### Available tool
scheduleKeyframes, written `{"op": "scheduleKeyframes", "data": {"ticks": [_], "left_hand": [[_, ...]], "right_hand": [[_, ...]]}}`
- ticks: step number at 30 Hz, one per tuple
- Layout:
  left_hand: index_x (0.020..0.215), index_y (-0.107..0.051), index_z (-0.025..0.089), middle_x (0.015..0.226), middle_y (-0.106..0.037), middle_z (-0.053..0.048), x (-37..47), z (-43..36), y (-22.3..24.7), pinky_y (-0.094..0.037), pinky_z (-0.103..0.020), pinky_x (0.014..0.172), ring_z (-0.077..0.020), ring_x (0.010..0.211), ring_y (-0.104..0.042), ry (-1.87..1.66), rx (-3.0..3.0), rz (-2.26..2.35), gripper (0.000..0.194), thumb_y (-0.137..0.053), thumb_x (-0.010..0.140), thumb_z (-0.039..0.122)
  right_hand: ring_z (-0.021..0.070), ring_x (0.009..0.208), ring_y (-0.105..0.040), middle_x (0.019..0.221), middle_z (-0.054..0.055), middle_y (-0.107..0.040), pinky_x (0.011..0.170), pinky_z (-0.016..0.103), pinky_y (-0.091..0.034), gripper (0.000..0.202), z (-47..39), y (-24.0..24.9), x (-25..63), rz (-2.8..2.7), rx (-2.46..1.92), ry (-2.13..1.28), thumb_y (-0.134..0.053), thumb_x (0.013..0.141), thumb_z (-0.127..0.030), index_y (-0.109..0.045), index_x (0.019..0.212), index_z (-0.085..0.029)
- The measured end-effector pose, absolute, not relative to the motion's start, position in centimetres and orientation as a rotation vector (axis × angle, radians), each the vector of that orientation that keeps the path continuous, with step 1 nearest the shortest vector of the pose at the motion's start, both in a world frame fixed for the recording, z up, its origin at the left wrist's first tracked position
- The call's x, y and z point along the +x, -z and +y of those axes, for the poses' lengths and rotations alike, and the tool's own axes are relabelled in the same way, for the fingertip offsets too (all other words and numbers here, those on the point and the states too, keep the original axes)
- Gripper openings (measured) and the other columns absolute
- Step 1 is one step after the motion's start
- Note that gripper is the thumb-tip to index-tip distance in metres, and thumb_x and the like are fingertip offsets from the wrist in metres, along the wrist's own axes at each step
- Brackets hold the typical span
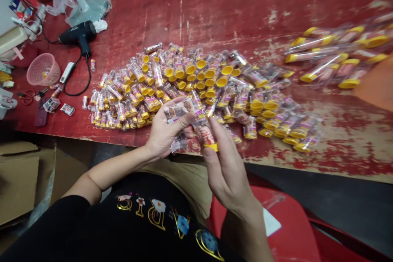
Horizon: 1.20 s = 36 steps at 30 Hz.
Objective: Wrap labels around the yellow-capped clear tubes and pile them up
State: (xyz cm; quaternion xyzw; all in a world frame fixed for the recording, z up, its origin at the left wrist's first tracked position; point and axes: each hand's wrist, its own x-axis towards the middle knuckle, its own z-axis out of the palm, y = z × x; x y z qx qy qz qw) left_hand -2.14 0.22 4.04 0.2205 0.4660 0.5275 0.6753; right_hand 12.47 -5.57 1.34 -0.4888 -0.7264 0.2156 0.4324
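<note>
My left hand (162,133) is closed around several flat, printed clear plastic sleeves (175,111), its thumb lying across them. Between my two hands is a small clear tube (206,134) with a yellow cap and something red and white inside. My right hand (225,168) pinches this tube near its capped end, between thumb and fingers. The tube's upper end meets a printed sleeve at my left thumb; whether it sits inside that sleeve I cannot tell. Behind my hands lies a wide heap of yellow-capped tubes (138,90) with printed wraps.
The worn red table (138,12) also bears blurred longer-looking tubes (331,53) at right. A heat gun (78,35), a pink basket (44,69), red-handled scissors (27,96) and a cable lie at left. Cardboard (20,184) stands below left; a red stool (285,221) is below right.
</note>
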Motion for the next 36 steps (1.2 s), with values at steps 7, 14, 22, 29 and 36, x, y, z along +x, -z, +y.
{"op": "scheduleKeyframes", "data": {"ticks": [7,14,22,29,36], "left_hand": [[0.125,-0.070,0.024,0.090,-0.071,0.000,-2.6,0.1,-3.8,-0.050,-0.022,0.049,-0.0061,0.051,-0.056,-0.994,0.616,0.971,0.075,-0.097,0.059,0.049],[0.126,-0.071,0.029,0.104,-0.072,-0.002,-2.7,-0.3,-3.6,-0.053,-0.023,0.053,-0.0082,0.059,-0.059,-1.018,0.691,0.969,0.069,-0.095,0.064,0.048],[0.136,-0.067,0.032,0.095,-0.071,0.000,-2.5,-0.6,-3.7,-0.053,-0.025,0.053,-0.0092,0.057,-0.058,-1.007,0.710,0.951,0.078,-0.096,0.065,0.043],[0.136,-0.068,0.030,0.110,-0.076,-0.006,-1.8,-0.4,-4.2,-0.054,-0.024,0.055,-0.0131,0.065,-0.068,-0.996,0.623,1.002,0.070,-0.091,0.071,0.043],[0.130,-0.063,0.012,0.107,-0.079,-0.018,-1.1,1.1,-3.8,-0.055,-0.022,0.054,-0.0267,0.092,-0.079,-0.903,0.394,1.017,0.042,-0.069,0.095,0.034]], "right_hand": [[0.0175,0.090,-0.070,0.118,0.008,-0.072,0.072,0.030,-0.060,0.058,-5.2,-0.4,12.7,-1.487,-1.166,-0.712,-0.067,0.096,-0.027,-0.053,0.152,-0.029],[0.0155,0.082,-0.070,0.094,0.002,-0.075,0.071,0.029,-0.057,0.054,-4.4,-1.1,12.0,-1.429,-1.097,-0.309,-0.075,0.083,-0.004,-0.074,0.127,-0.035],[0.0138,0.070,-0.068,0.083,0.001,-0.076,0.064,0.028,-0.055,0.036,-4.5,-1.3,11.2,-1.335,-1.231,-0.160,-0.080,0.080,-0.008,-0.081,0.109,-0.028],[0.0162,0.073,-0.070,0.085,0.003,-0.075,0.063,0.031,-0.058,0.019,-4.4,-0.1,11.0,-1.179,-1.297,-0.321,-0.078,0.085,-0.021,-0.082,0.104,-0.026],[0.0160,0.067,-0.066,0.082,0.005,-0.075,0.067,0.034,-0.058,0.026,2.8,4.9,15.6,-0.753,-1.399,-0.286,-0.072,0.086,-0.037,-0.081,0.099,-0.016]]}}
